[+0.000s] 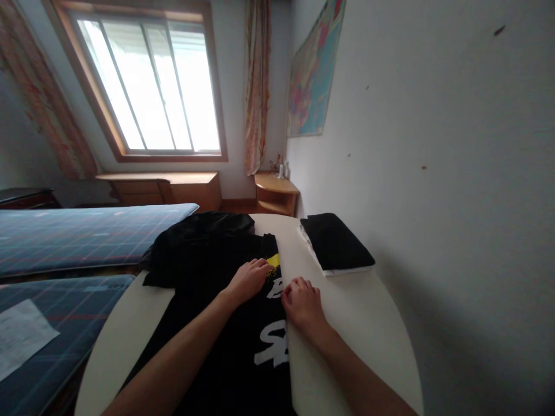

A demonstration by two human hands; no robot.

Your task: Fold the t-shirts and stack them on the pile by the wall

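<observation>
A black T-shirt [229, 341] with white lettering and a yellow patch lies on the round white table [355, 346], its right side folded to a straight edge. My left hand [251, 280] rests on the shirt beside the yellow print, fingers stretched over the cloth. At the shirt's right edge, my right hand [301, 300] is closed, its fingers curled and the thumb side touching the fabric by the lettering. Whether cloth is pinched under those fingers is partly hidden.
A crumpled black garment [203, 231] lies at the table's back left. Folded black and white clothes [336, 242] sit back right, near the wall. Plaid mattresses [87, 237] stand left, one with a paper sheet [23, 332]. A corner shelf [277, 185] is beyond the table.
</observation>
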